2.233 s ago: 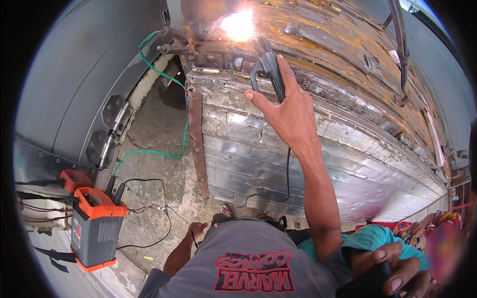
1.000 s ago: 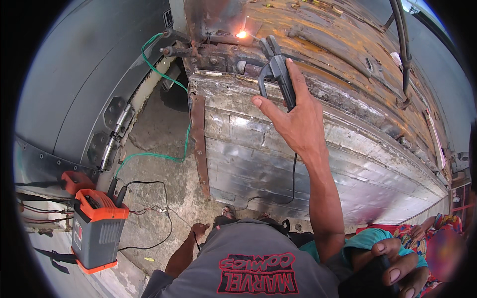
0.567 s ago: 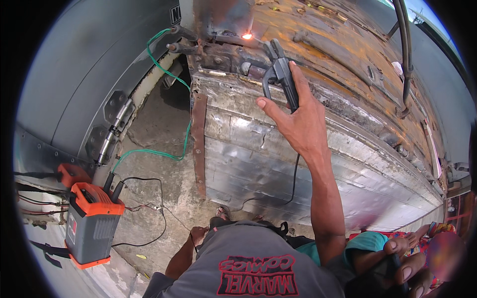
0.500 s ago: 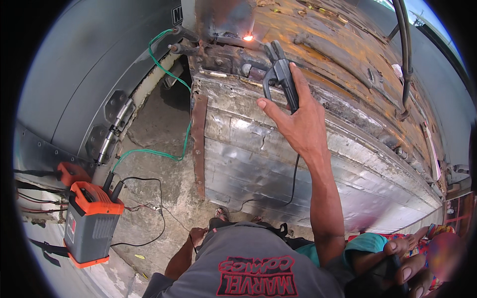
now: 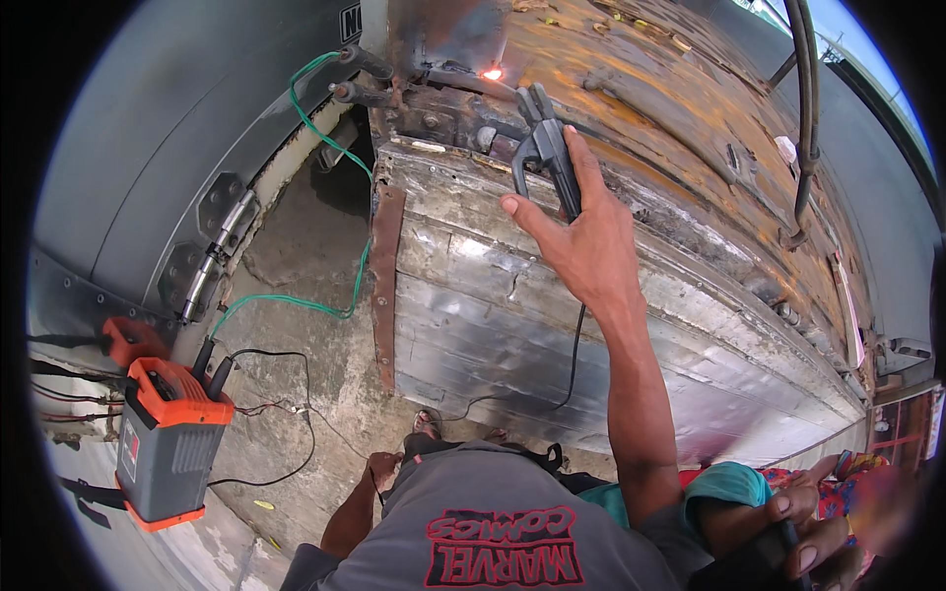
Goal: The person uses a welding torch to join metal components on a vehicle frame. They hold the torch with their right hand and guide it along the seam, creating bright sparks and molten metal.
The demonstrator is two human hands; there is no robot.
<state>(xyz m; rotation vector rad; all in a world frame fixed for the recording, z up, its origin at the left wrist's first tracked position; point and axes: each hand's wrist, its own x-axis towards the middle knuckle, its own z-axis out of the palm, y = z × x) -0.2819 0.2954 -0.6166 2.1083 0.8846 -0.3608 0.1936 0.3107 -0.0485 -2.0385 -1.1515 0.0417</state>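
My right hand (image 5: pixel 596 236) grips a black electrode holder (image 5: pixel 552 158) above the edge of a metal panel. A short rod runs from its jaws toward a glowing orange weld spot (image 5: pixel 493 74) at the foot of an upright metal plate (image 5: pixel 448 34). The holder's black cable (image 5: pixel 574 364) hangs below my hand. Down by my left hip, my left hand (image 5: pixel 384 465) has its fingers curled beside a thin dark cord; what they close on, if anything, is too small to make out.
An orange and grey welding machine (image 5: pixel 168 443) stands at the lower left. A green cable (image 5: pixel 296 297) loops over the concrete floor (image 5: pixel 281 345). The rusty sheet (image 5: pixel 680 108) extends right. Close at the lower right, another person's hand (image 5: pixel 798 537) holds something dark.
The whole view has shifted slightly. My right hand and the holder stay close to the weld spot, whose glow looks a little smaller and redder. My left hand stays by my hip.
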